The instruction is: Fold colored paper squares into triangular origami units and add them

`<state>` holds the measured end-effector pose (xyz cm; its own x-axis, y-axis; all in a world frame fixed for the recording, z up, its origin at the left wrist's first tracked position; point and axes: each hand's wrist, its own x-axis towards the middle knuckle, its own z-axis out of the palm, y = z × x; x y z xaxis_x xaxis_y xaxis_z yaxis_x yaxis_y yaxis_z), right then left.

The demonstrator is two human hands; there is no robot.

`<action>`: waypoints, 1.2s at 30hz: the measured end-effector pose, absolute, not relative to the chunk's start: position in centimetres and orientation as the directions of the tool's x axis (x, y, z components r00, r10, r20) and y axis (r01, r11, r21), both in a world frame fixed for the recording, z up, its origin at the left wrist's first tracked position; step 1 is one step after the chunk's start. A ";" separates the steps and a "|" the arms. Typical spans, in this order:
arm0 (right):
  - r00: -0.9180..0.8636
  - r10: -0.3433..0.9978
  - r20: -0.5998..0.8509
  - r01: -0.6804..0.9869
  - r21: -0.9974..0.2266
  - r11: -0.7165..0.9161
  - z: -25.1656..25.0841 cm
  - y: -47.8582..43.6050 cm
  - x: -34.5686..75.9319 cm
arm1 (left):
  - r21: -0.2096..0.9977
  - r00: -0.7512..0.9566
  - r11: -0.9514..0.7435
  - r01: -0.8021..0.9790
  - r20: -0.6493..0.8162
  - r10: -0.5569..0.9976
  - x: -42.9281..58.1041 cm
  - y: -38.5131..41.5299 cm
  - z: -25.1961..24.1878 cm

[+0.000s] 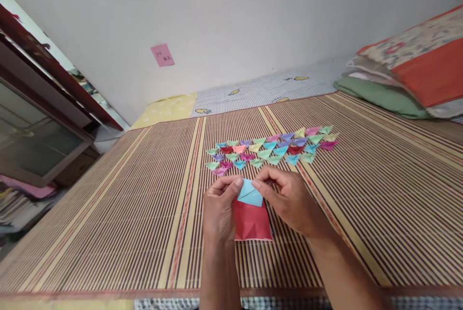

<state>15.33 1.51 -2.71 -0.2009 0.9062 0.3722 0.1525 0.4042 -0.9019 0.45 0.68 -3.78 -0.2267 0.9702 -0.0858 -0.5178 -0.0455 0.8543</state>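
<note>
A small square of light blue paper (250,193), marked by a diagonal line, is pinched at its upper corners between my two hands. My left hand (220,204) grips the left corner with thumb and forefinger. On the other side, my right hand (284,196) is closed on the right corner in the same way. Below the blue paper is red paper (252,223), a stack or sheet on the striped mat. Just beyond my hands sit several rows of small folded paper shapes (265,154) in green, blue, purple, pink, yellow and red.
The striped bamboo mat (155,204) lies over a bed with patterned bedding (249,92) at the wall. Folded quilts (405,74) are piled at the far right. A pink note (162,55) is stuck to the wall. A glass-fronted cabinet (39,131) stands at the left.
</note>
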 end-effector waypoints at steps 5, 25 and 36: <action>-0.277 0.888 0.368 0.189 -0.885 0.426 -2.4 1.5 16.4 | 0.879 -0.111 0.078 -0.470 -0.147 0.983 -0.1 0.7 -3.7; -0.228 0.956 0.182 -0.044 -0.983 0.177 -4.4 2.2 15.9 | 0.886 -0.112 -0.006 -0.465 -0.052 0.992 0.3 0.6 -3.9; -0.250 0.951 0.180 -0.085 -0.983 0.164 -4.1 2.1 15.5 | 0.885 -0.182 -0.091 -0.457 0.006 0.983 0.9 0.4 -3.9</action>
<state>15.48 2.14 -4.05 -0.2496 0.9515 0.1800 -0.0846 0.1637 -0.9829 0.90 0.39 -3.94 -0.1824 0.9832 0.0064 -0.4573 -0.0906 0.8847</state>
